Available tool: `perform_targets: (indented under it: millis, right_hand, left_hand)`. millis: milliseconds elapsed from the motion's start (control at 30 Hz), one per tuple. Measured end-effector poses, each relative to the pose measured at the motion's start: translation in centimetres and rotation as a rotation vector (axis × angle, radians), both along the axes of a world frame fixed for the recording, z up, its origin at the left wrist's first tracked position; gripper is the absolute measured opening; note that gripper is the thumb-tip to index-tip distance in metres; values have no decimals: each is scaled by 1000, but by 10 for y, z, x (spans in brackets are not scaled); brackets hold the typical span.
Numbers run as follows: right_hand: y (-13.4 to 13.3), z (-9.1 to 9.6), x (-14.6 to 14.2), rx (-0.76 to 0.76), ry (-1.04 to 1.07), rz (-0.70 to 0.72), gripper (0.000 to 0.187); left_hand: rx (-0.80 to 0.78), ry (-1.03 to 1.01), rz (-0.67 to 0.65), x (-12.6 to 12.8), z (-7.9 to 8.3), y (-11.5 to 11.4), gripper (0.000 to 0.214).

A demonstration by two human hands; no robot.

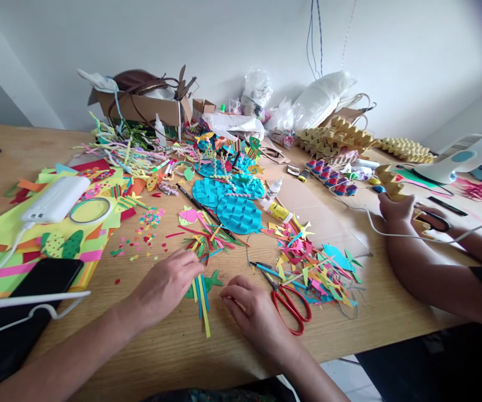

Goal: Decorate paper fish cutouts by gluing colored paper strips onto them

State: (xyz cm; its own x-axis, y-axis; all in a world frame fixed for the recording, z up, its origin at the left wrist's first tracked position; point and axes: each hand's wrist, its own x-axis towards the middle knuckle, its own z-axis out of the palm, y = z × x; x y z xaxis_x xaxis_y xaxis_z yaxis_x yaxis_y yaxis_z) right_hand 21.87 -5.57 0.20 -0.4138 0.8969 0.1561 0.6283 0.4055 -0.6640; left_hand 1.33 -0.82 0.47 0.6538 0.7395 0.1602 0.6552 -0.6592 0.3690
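My left hand (166, 285) has its fingers drawn together at the upper ends of several yellow and blue paper strips (202, 304). These strips lie across a green paper fish (213, 281), partly covering it. To the right of the fish, my right hand (255, 315) is closed in a pinch just above the table; whatever its fingertips may hold is hidden. Red-handled scissors (291, 306) rest beside my right hand, blades pointing away. Beyond my hands are a heap of thin paper strips (211, 231) and a pink paper fish (188, 215).
At right, another person's hands (395, 209) hold an egg carton piece (391, 181) and scissors (433, 219). A white cable (375, 226) crosses there. Blue paper discs (238, 215), a glue bottle (280, 212) and paper scraps (308, 262) lie ahead. A phone (35, 312) and power bank (56, 199) are left.
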Motion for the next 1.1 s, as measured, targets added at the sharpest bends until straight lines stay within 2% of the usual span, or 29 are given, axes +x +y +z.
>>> perform_targets:
  millis: [167,300,400,533,633,867,1100]
  right_hand:
    - [20,3,-11,-52,-54,-28,15]
    - [31,5,-24,-119,-199,24,18]
    - [33,8,-32,-147,-308,53,20]
    - [35,7,-38,-163,-386,64,20]
    - [38,5,-39,-164,-413,61,20]
    - [53,5,-45,-152,-451,53,18]
    - [60,7,-47,-112,-434,40,19]
  left_hand:
    - [67,117,-91,-2,-16,-37,24]
    - [233,115,-127,0,-33,-53,32]
    - [307,99,-127,0,-41,-57,37]
    - [259,106,-133,0,-42,-60,33]
    - [222,109,-135,1,-43,-61,31]
    - [274,106,-129,0,-53,-62,30]
    - [315,77,-115,2,-54,-63,29]
